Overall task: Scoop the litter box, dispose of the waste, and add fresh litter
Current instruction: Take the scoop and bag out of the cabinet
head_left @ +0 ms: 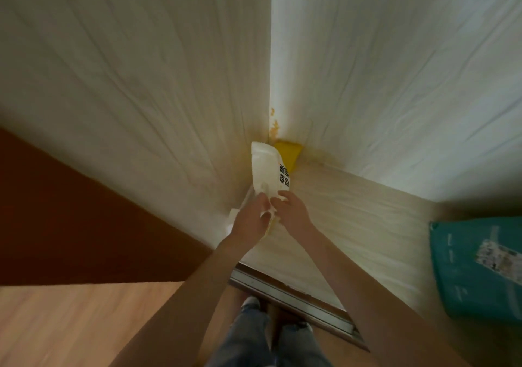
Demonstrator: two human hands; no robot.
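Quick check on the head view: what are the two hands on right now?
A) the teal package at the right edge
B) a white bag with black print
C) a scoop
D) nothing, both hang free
B: the left hand and the right hand both grip the lower end of the white bag, while the teal package lies apart, untouched.

Two white walls [141,84] closed the corner ahead, occupied by a white litter bag [268,171] and yellow object [289,153]. Teal package [477,267] obstructed the right; wooden floor [84,324] lay open left.
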